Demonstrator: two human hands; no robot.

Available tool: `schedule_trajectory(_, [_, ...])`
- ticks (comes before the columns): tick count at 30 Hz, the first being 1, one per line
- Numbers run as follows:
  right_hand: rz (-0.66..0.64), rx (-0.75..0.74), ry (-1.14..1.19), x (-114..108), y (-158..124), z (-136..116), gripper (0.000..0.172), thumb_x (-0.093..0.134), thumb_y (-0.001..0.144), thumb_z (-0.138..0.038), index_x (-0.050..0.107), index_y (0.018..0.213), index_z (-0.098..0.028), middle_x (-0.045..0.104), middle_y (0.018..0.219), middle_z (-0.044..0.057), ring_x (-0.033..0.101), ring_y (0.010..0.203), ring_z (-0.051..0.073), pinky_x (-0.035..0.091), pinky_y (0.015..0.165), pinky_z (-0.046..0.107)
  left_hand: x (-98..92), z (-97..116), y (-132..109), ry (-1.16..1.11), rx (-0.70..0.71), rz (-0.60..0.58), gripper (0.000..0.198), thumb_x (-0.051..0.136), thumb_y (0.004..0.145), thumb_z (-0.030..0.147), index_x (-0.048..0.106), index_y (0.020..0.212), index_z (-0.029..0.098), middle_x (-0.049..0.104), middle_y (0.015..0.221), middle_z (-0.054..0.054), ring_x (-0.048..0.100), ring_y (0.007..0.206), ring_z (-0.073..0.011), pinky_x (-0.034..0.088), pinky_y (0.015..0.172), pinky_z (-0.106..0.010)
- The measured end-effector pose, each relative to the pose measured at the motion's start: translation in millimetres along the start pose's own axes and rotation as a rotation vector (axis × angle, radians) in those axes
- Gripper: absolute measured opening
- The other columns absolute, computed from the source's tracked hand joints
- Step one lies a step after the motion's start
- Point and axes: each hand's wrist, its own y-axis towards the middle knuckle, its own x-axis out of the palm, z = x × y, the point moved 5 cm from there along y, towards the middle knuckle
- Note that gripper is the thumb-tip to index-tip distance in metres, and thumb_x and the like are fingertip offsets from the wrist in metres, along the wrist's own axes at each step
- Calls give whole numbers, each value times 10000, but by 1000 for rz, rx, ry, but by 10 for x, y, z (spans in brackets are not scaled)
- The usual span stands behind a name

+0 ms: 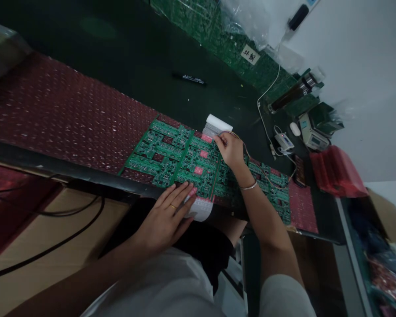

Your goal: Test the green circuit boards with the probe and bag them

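Several green circuit boards (191, 155) lie on red bubble wrap (79, 114); the left hand (165, 215) rests fingers extended; whether the right hand (231, 149) pinches anything, I cannot tell.

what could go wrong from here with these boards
The white sheet sticks out past the table beside the left hand, so a tug might shift the boards. The bracelet appears over the boards and might scrape them if the right hand dips.

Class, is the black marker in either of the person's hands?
No: the marker lies on the dark tabletop, apart from the left hand and the right hand, both at the circuit boards.
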Motion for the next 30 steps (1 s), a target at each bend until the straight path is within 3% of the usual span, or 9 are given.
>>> schedule_trajectory(6, [59, 11, -7, -119, -71, -107, 298, 599, 980, -355, 569, 717, -218, 655, 710, 37, 596, 705, 184, 424, 721, 319, 3, -3, -5, 23, 15, 2, 442, 552, 978, 201, 523, 1414, 136, 515, 1507, -162, 409, 1461, -296, 333, 1214, -506])
schedule_trajectory(10, [135, -47, 92, -323, -447, -405, 323, 565, 1002, -420, 619, 752, -222, 735, 847, 60, 674, 852, 206, 482, 848, 357, 14, -13, -14, 7, 4, 10, 491, 550, 976, 200, 479, 1460, 152, 511, 1513, -151, 399, 1469, -291, 335, 1217, -501])
schedule_trajectory(16, [95, -64, 153, -338, -971, -618, 281, 609, 984, -425, 673, 799, -223, 750, 835, 46, 699, 826, 205, 511, 812, 359, 12, -17, -18, 12, 9, 19, 490, 558, 975, 216, 482, 1452, 134, 522, 1501, -161, 416, 1455, -297, 343, 1208, -502])
schedule_trajectory(30, [20, -107, 91, -234, -985, -642, 225, 632, 976, -398, 695, 843, -226, 755, 867, 50, 680, 864, 225, 489, 864, 384, 13, -8, -13, 16, 17, 37, 496, 563, 971, 218, 480, 1452, 127, 537, 1482, -171, 445, 1430, -314, 375, 1184, -521])
